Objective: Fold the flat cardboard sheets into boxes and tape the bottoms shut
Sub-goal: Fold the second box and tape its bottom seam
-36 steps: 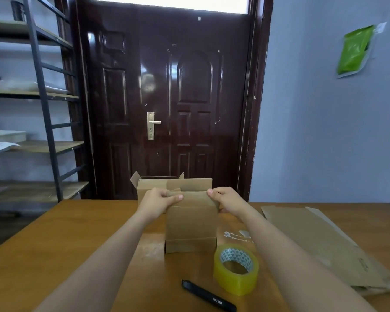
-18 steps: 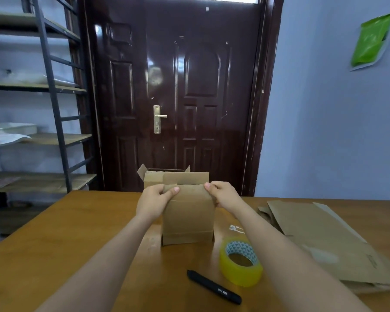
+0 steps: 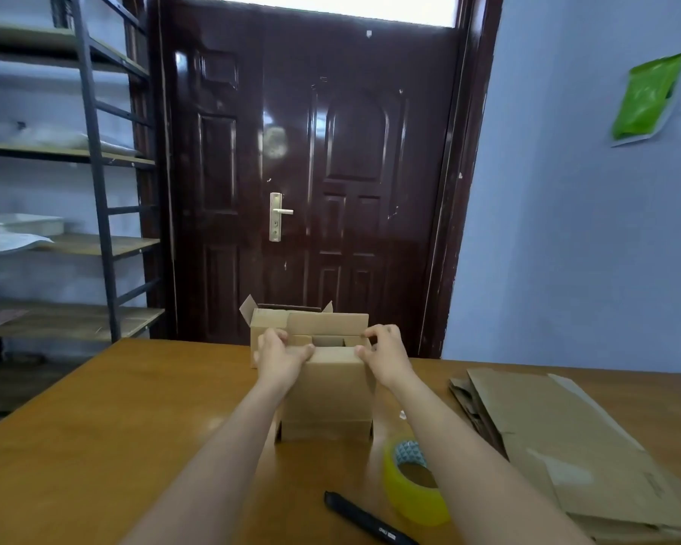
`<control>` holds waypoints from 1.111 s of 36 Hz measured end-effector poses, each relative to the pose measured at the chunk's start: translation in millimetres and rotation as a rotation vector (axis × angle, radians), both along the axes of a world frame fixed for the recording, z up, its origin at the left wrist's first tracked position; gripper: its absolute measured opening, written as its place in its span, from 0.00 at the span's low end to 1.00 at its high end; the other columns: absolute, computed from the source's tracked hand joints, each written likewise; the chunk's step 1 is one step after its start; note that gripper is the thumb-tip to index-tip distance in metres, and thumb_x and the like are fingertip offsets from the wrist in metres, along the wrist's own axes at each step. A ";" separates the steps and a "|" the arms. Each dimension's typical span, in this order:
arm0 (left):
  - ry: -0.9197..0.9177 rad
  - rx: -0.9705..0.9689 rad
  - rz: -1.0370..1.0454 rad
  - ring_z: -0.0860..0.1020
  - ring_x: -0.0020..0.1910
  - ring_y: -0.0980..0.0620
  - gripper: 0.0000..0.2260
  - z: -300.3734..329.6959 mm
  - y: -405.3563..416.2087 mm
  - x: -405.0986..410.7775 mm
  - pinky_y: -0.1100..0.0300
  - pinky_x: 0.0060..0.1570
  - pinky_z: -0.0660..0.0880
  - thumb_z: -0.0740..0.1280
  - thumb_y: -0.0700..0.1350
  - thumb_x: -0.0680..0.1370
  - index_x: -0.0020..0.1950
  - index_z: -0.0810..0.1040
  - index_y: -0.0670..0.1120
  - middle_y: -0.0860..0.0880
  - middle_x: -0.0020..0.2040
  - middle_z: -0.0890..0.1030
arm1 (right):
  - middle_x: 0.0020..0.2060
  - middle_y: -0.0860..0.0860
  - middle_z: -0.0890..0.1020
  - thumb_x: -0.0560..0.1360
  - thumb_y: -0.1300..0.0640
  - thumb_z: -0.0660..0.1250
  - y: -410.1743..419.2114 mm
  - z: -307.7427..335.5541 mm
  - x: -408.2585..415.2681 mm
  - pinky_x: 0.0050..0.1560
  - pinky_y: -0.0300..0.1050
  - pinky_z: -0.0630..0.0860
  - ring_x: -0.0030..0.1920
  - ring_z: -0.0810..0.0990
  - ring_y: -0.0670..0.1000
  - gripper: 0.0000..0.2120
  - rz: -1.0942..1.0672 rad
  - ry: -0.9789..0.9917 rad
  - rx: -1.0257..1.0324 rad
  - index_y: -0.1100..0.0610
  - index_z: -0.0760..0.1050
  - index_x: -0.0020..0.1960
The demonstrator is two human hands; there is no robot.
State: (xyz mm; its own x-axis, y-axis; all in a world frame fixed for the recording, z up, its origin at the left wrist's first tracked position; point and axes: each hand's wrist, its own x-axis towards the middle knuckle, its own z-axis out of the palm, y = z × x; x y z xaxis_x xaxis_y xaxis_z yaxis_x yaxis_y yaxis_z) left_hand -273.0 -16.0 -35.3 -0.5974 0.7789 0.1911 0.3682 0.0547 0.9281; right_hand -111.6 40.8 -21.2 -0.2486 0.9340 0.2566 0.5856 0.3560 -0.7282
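A small brown cardboard box [image 3: 327,395] stands on the wooden table [image 3: 95,446] in front of me, its top flaps partly folded in. My left hand [image 3: 278,354] grips the box's upper left edge and my right hand [image 3: 384,354] grips the upper right edge. A second box [image 3: 266,322] with its flaps up stands right behind it. A stack of flat cardboard sheets [image 3: 567,454] lies at the right. A roll of yellowish tape [image 3: 411,481] sits near my right forearm.
A black cutter or pen [image 3: 366,521] lies at the table's front edge. A dark wooden door [image 3: 311,171] stands behind the table, metal shelving [image 3: 95,171] at the left, and a green bag [image 3: 645,98] hangs on the right wall.
The box has opened from nearly flat into a squarer shape, with a gap now showing between its top flaps. Both hands stay on its upper edges.
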 end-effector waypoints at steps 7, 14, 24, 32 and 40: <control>-0.196 -0.013 -0.130 0.64 0.70 0.45 0.30 -3.3 10.8 -2.1 0.46 0.69 0.63 0.68 0.45 0.76 0.75 0.59 0.48 0.47 0.72 0.65 | 0.76 0.53 0.56 0.79 0.58 0.63 4.7 6.8 -0.1 0.68 0.48 0.64 0.72 0.63 0.55 0.35 0.091 0.131 -0.219 0.54 0.46 0.79; -0.246 0.058 -0.243 0.65 0.69 0.46 0.33 -3.9 15.6 -5.6 0.51 0.63 0.65 0.65 0.41 0.78 0.78 0.51 0.56 0.49 0.75 0.60 | 0.73 0.50 0.63 0.79 0.58 0.62 20.3 -2.2 4.1 0.58 0.42 0.69 0.65 0.70 0.50 0.38 0.220 0.215 -0.311 0.43 0.40 0.77; -0.150 0.036 -0.200 0.71 0.55 0.48 0.03 -12.5 22.1 -10.0 0.55 0.49 0.66 0.63 0.45 0.79 0.50 0.72 0.47 0.47 0.60 0.72 | 0.63 0.53 0.72 0.80 0.53 0.60 21.9 -9.2 2.5 0.56 0.43 0.70 0.56 0.72 0.49 0.10 0.152 0.071 -0.052 0.56 0.71 0.59; -0.233 0.087 -0.204 0.72 0.47 0.54 0.08 -16.9 17.9 -5.4 0.59 0.41 0.68 0.62 0.49 0.80 0.53 0.73 0.46 0.52 0.50 0.74 | 0.58 0.55 0.74 0.82 0.52 0.53 15.7 -20.0 -1.3 0.51 0.44 0.71 0.56 0.73 0.54 0.12 0.148 0.128 -0.037 0.60 0.69 0.54; -0.075 -0.051 -0.124 0.72 0.43 0.52 0.10 -24.6 11.1 -8.1 0.57 0.40 0.67 0.60 0.50 0.80 0.50 0.71 0.42 0.48 0.45 0.75 | 0.47 0.50 0.73 0.81 0.43 0.49 7.1 -35.1 -2.8 0.43 0.43 0.70 0.46 0.72 0.48 0.16 0.183 0.190 -0.297 0.54 0.65 0.59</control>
